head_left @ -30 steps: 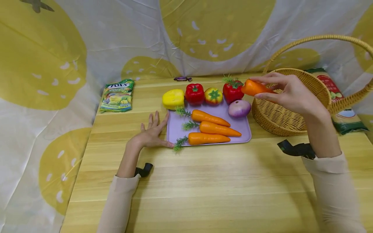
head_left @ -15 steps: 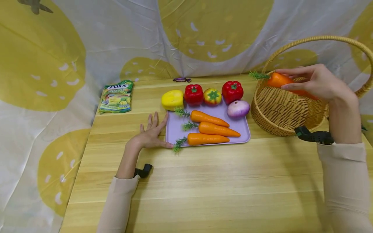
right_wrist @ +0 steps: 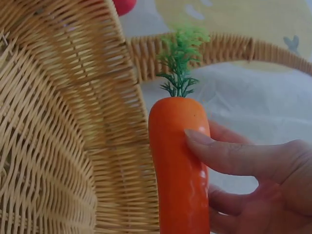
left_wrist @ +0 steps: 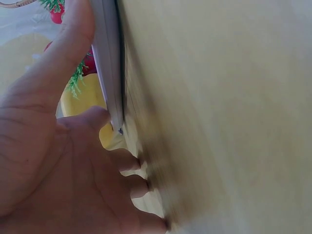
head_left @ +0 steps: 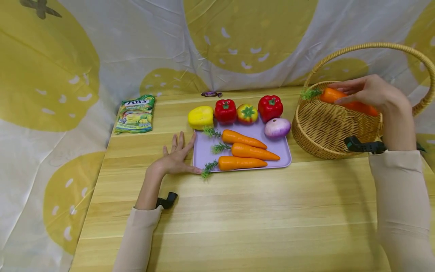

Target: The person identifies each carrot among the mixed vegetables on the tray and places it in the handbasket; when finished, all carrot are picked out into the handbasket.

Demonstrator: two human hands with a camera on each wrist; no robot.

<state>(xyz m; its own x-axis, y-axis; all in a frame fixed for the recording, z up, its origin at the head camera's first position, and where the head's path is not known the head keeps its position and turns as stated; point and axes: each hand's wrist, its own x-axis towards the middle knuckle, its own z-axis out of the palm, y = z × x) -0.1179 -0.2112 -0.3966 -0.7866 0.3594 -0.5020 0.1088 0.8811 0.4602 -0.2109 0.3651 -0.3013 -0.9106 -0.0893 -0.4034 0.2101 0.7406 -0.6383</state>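
My right hand (head_left: 382, 94) pinches a carrot (right_wrist: 178, 161) between thumb and fingers, over the wicker basket (head_left: 310, 145). The carrot's green top points left in the head view, and its tip reaches past the palm. At the lilac tray's (head_left: 200, 151) left edge, my left hand (head_left: 173, 160) is spread, its thumb and index finger at the tray's side. In the left wrist view its other fingertips (left_wrist: 141, 187) meet the tabletop. Several carrots (head_left: 251, 152) lie on the tray beside a purple onion (head_left: 277, 128).
Along the tray's back stand a yellow pepper (head_left: 201, 118), two red peppers (head_left: 225, 112) (head_left: 270, 108) and a red-yellow tomato-like piece (head_left: 247, 114). A green packet (head_left: 135, 114) lies at left; a purple wrapped candy (head_left: 211, 94) lies by the curtain. The basket's tall handle (head_left: 370, 45) arches up.
My right hand has carried the carrot from above the tray's right back corner rightward over the basket, then lowered it slightly. The left hand has stayed at the tray's edge.
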